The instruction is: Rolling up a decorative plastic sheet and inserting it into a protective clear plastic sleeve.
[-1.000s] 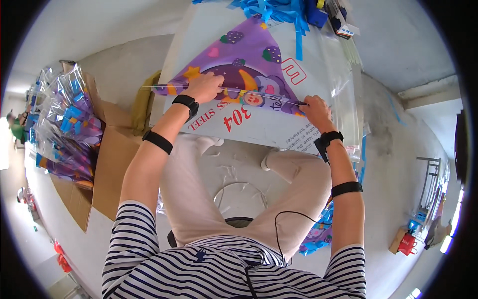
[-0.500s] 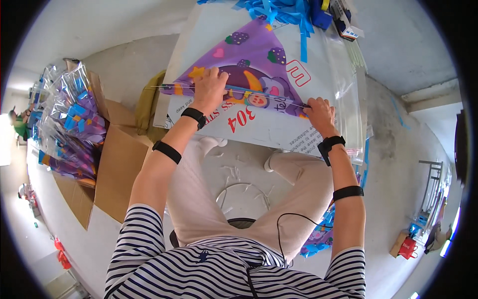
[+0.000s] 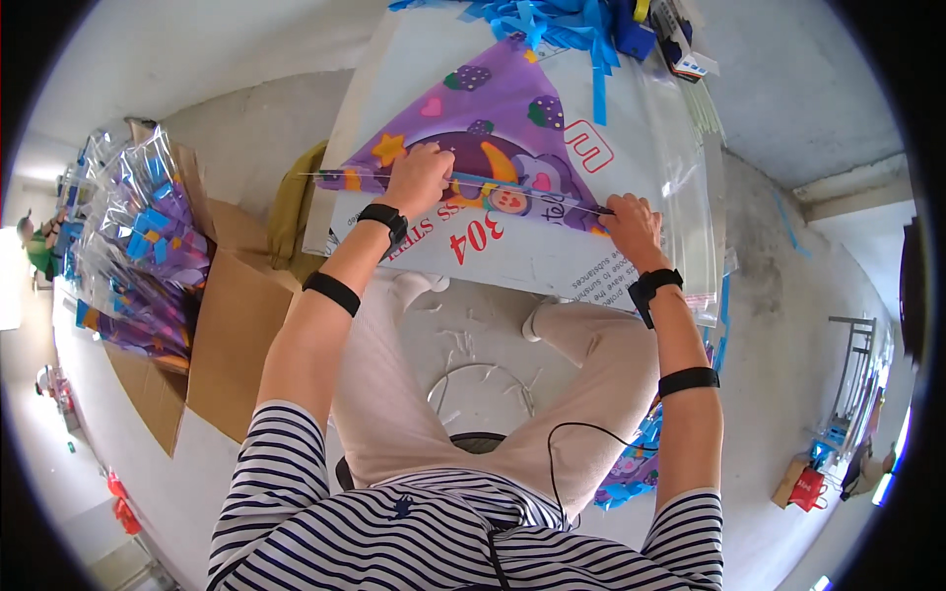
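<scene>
A purple triangular kite [image 3: 463, 116] lies on a white printed board, its tip pointing away from me. Stars, hearts, berries and a moon decorate it. Thin pale rods [image 3: 329, 174] run along its near edge and stick out past the left corner. My left hand [image 3: 422, 179] is closed over that edge left of the middle, fingers curled on the cloth and rods. At the right corner, my right hand [image 3: 636, 225] pinches the edge near the rod's end. The fingertips of both hands are partly hidden.
Blue ribbon strips [image 3: 552, 25], a dark blue tool [image 3: 634, 30] and a small box [image 3: 682, 44] lie at the board's [image 3: 360, 241] far side. Clear plastic sleeves [image 3: 680, 187] lie along its right. On the left stands an open cardboard box [image 3: 232, 325] with bagged purple kites [image 3: 172, 222].
My left hand has slid slightly right along the kite's near edge. My right hand stays at the right corner, almost unmoved.
</scene>
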{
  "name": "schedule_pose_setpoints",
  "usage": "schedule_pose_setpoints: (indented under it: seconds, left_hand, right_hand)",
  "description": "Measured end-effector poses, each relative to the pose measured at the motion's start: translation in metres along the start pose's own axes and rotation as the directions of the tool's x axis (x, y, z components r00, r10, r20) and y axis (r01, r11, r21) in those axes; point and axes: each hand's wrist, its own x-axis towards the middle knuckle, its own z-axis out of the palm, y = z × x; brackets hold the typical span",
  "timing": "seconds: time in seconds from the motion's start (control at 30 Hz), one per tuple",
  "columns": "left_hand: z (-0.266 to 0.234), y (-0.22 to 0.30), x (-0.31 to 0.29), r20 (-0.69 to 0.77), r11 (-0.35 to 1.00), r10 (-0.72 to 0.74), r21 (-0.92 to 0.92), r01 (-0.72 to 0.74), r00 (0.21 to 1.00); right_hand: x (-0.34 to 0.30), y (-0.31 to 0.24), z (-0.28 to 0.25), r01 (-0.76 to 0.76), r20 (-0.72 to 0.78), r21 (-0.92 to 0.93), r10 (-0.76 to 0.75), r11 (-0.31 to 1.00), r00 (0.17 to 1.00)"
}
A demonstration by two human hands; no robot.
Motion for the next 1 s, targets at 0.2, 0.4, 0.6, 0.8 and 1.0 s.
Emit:
schedule_pose_setpoints:
  seconds: [0.2,0.4,0.6,0.8,1.0]
  left_hand:
    - [-0.003,-0.003,0.011,-0.014,0.995,0.067,-0.079,-0.068,0.998]
    - [-0.008,-0.006,0.018,0.133,0.999,0.01,-0.051,-0.003,0.991]
    - [-0.013,0.012,0.012,0.113,0.999,-0.011,0.045,0.006,0.994]
    - [0.003,0.022,-0.004,-0.171,0.974,0.172,0.177,-0.142,0.97]
    - [0.018,0.039,-0.024,-0.24,0.955,0.234,0.24,-0.176,0.942]
  right_hand:
    - [0.001,0.004,0.002,0.007,0.0,0.011,-0.007,1.0,1.0]
    - [0.0,0.004,0.005,0.009,-0.029,0.032,-0.008,0.999,1.0]
    - [-0.002,0.008,0.009,-0.003,-0.054,0.057,0.007,0.998,0.999]
    - [-0.001,0.003,0.008,-0.006,-0.074,0.08,0.012,0.997,0.997]
    - [-0.001,0.009,0.012,-0.007,-0.094,0.116,0.018,0.993,0.995]
